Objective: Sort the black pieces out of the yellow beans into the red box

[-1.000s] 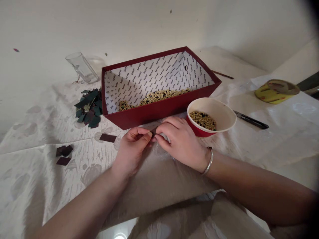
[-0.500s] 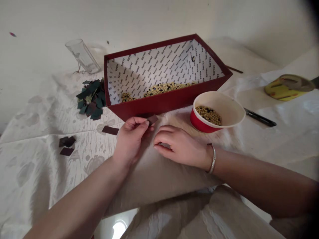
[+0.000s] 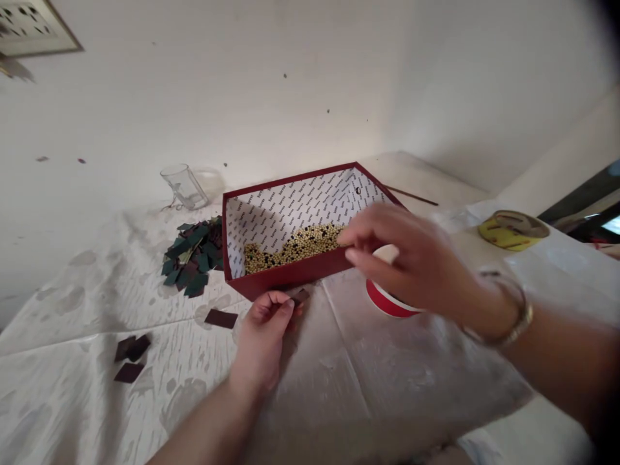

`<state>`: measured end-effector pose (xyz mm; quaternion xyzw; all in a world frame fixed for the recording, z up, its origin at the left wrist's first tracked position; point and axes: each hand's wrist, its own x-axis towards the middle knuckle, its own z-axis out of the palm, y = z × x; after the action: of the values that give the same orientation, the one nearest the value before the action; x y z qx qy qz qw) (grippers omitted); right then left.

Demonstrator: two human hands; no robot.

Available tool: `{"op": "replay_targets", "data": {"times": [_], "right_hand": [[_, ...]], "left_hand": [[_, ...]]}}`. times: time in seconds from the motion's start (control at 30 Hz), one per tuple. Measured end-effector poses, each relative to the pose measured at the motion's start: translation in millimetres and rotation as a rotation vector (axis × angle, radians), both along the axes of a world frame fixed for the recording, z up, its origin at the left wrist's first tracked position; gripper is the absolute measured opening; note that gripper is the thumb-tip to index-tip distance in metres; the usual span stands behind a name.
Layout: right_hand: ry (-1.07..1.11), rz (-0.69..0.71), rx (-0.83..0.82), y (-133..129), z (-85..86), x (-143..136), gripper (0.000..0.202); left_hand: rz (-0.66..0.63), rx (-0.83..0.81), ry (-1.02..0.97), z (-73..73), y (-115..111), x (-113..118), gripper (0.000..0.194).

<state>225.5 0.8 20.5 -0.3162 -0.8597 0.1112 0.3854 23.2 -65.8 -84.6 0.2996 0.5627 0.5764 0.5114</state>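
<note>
My left hand (image 3: 266,329) pinches a small dark brown strip (image 3: 301,296) in front of the red box. Blurred by motion, my right hand (image 3: 407,258) hangs over the red and white bowl (image 3: 391,302), hiding much of it; whether its fingers hold anything cannot be made out. Yellow and black beads (image 3: 310,248) lie along the bottom of the red box (image 3: 276,279), which has a white printed lining. Another dark strip (image 3: 221,318) rests on the cloth left of my left hand.
A pile of dark green and brown pieces (image 3: 194,255) lies left of the box, with a clear glass (image 3: 186,187) behind it. Several dark pieces (image 3: 128,372) are at the left. A yellow tin (image 3: 513,230) stands at the right.
My right hand has risen from beside my left hand and moved right, over the bowl. The view has tilted up, so the box appears lower. My left hand still pinches the strip.
</note>
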Motion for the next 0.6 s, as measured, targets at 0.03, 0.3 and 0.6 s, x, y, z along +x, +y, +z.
{"op": "replay_targets", "data": {"times": [0.03,0.3,0.6], "right_hand": [[-0.063,-0.081,0.011,20.2,7.3,-1.0,0.007],[-1.03,-0.157,-0.42,139.6,-13.5,-19.6,0.015],[-1.129,0.051,-0.558,141.7,-35.6,-32.2,0.015]], "left_hand": [[-0.012,0.008,0.006,-1.4,0.0,-0.8,0.015],[-0.063,0.042,0.013,-10.5,2.3,-5.8,0.017],[-0.107,0.054,0.083,-12.0,0.9,-7.0,0.014]]}}
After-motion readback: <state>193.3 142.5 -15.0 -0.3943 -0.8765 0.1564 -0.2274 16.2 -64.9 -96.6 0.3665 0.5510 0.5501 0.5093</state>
